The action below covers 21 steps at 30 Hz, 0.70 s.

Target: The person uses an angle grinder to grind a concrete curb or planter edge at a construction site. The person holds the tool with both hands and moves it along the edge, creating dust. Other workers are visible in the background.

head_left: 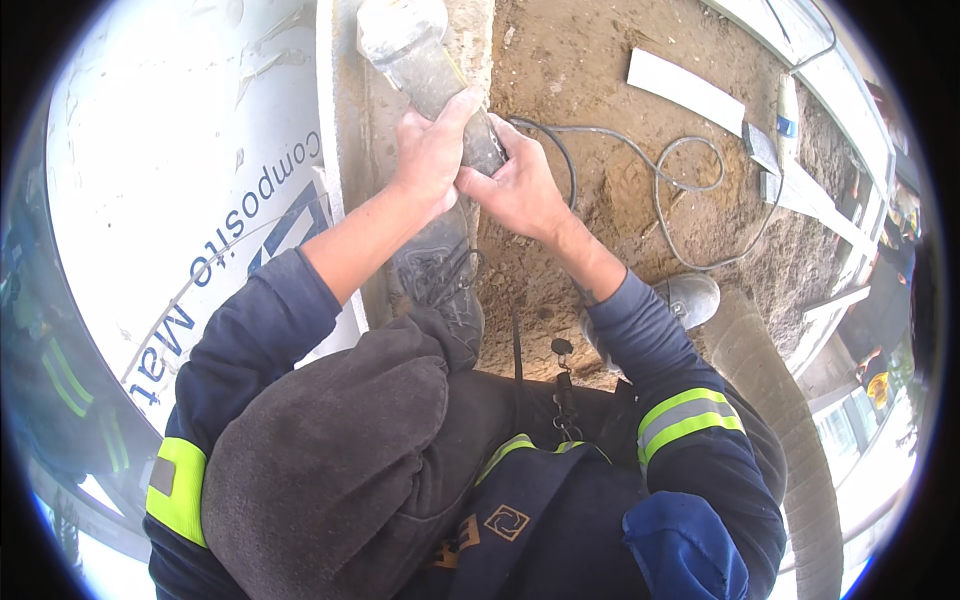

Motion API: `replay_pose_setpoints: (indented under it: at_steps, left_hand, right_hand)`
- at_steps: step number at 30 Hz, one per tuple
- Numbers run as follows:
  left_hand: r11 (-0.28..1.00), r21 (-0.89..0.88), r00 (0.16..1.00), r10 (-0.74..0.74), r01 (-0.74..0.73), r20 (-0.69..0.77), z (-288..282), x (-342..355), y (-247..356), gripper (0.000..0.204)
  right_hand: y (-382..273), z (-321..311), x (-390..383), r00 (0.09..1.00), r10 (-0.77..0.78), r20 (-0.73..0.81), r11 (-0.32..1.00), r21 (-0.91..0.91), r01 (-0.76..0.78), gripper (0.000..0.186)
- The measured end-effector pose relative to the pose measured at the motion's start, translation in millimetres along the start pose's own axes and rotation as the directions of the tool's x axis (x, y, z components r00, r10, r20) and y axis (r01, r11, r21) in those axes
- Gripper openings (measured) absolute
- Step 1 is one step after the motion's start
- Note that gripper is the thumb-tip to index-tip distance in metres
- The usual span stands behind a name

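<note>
Both of my hands are on a dusty grey power tool (432, 82) that looks like an angle grinder, its rounded head (402, 28) coated in white dust. My left hand (432, 150) is closed round the middle of its body, thumb along the top. Behind it, my right hand (515, 180) grips the rear end, from which a dark cord (560, 145) runs off to the right. The tool points away from me over a pale concrete ledge (465, 30). Whatever disc or attachment the head carries cannot be made out.
A large white panel with printed lettering (150, 150) stands along the left. Dirt ground (580, 80) lies to the right, with a looped grey cable (690, 265), a white strip (685, 88) and pale offcuts (810, 195). My shoes (440, 270) are on the ledge and on the dirt.
</note>
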<state>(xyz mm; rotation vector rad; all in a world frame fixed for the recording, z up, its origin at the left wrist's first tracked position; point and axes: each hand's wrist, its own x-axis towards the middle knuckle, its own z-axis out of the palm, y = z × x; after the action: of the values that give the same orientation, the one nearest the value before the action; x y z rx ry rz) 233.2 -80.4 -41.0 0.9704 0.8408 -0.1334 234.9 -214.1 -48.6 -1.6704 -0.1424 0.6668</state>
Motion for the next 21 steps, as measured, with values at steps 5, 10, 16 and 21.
replay_pose_setpoints:
  at_steps: [5, 10, 16, 21]
  left_hand:
    - [1.000, 0.019, 1.000, -0.003, 0.003, 0.014, -1.8, 8.1, 4.1, 0.024]
    - [1.000, 0.002, 0.999, 0.028, -0.028, 0.047, 0.9, 12.9, 10.8, 0.026]
    - [1.000, -0.016, 1.000, 0.003, -0.002, 0.027, 1.4, 20.7, 21.2, 0.028]
    - [1.000, -0.006, 0.999, 0.024, -0.024, 0.022, 0.4, 18.5, 19.5, 0.028]
  right_hand:
    - [-5.1, -0.2, 6.3, 0.999, 0.049, 0.018, 0.999, -0.005, -0.049, 0.074]
    - [1.0, 1.5, 15.4, 0.999, 0.045, 0.008, 0.999, 0.002, -0.045, 0.075]
    - [-9.1, 0.6, 29.4, 0.998, 0.048, 0.043, 0.998, -0.035, -0.047, 0.077]
    - [-8.5, 2.3, 25.0, 0.999, 0.028, 0.030, 0.997, -0.075, -0.026, 0.067]
